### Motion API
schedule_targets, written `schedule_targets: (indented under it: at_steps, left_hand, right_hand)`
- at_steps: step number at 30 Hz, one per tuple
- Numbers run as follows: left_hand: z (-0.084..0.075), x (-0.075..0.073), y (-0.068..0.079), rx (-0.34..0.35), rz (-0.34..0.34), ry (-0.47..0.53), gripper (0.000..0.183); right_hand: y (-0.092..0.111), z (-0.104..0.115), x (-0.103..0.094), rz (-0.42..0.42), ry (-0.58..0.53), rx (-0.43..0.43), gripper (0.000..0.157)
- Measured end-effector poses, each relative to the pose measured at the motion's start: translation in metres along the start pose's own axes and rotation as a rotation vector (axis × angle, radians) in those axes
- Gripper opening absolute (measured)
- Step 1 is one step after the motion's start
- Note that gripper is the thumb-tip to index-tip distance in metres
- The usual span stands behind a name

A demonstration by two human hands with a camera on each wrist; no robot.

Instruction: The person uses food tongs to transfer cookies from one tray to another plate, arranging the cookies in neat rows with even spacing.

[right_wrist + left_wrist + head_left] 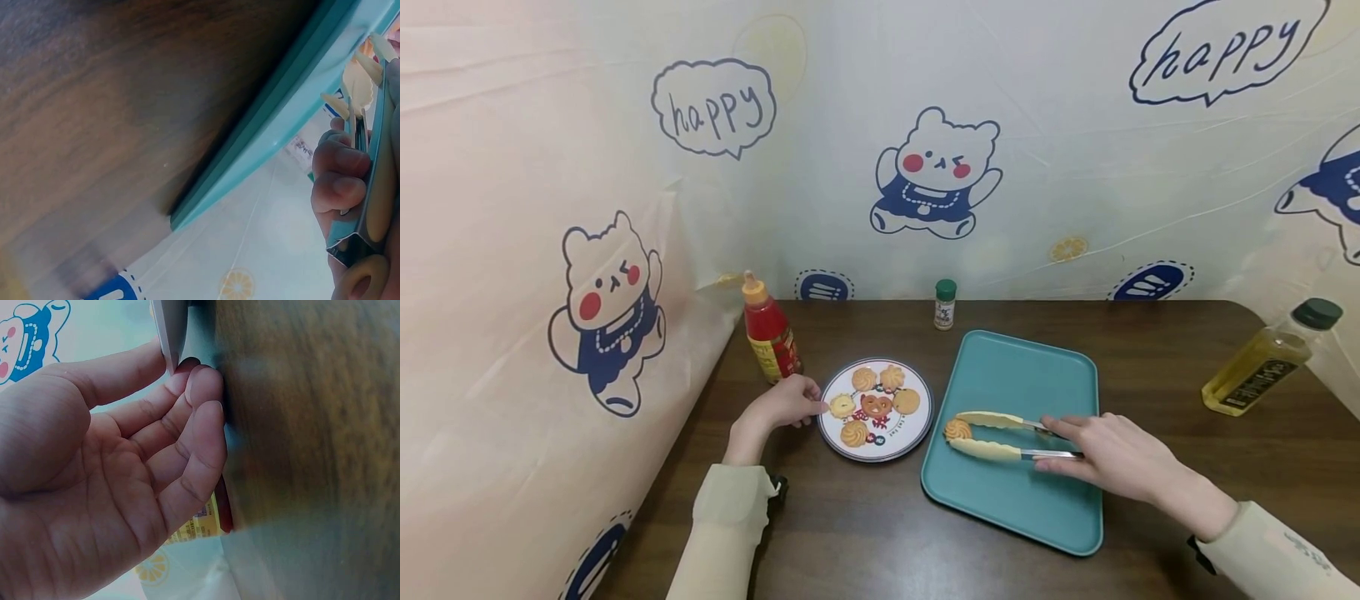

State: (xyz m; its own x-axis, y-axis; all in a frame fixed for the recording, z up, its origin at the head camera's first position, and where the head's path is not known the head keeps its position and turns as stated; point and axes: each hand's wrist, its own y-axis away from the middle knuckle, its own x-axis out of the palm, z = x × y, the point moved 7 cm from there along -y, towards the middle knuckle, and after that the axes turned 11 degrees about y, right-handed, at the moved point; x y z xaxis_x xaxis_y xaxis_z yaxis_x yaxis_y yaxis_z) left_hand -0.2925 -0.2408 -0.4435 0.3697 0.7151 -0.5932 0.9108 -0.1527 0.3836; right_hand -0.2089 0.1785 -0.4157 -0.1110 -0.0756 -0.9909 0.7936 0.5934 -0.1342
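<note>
My left hand [787, 401] pinches the left rim of a round white plate [901, 446] between thumb and fingers; the left wrist view shows the plate edge [173, 331] in that pinch. On the plate lie several golden cookies [864, 379] around a printed bear design. In my right hand [1116, 450] is a pair of metal tongs [988, 450] with cream-coloured tips, gripped by its arms. A swirled cookie [957, 430] sits between the tong tips, over the left side of a teal tray [1037, 367]. The right wrist view shows fingers curled round the tongs [378, 169].
Behind my left hand stands a red sauce bottle [775, 337] with a yellow cap. A small green-capped seasoning jar [944, 306] is at the table's back edge. To the tray's right stands an oil bottle [1258, 367]. Printed cloth [820, 208] hangs behind the brown table [850, 533].
</note>
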Motion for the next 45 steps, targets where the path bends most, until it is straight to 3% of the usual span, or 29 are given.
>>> schedule_targets:
  at_steps: [10, 19, 27, 45]
  left_hand:
    - [-0.001, -0.001, 0.001, -0.007, -0.005, -0.006, 0.025]
    - [0.001, -0.001, -0.002, -0.007, -0.010, -0.004, 0.027]
    - [0.000, 0.000, 0.000, -0.010, 0.000, -0.007, 0.027]
    - [0.000, -0.001, 0.000, -0.011, 0.001, 0.007, 0.026]
  right_hand:
    - [-0.006, -0.001, -0.012, -0.023, -0.030, -0.014, 0.060]
    - [-0.020, 0.002, -0.021, 0.012, -0.041, -0.019, 0.064]
    - [-0.038, 0.015, -0.024, 0.002, -0.060, -0.084, 0.061]
    - [-0.075, 0.043, -0.023, 0.091, -0.055, -0.144, 0.061]
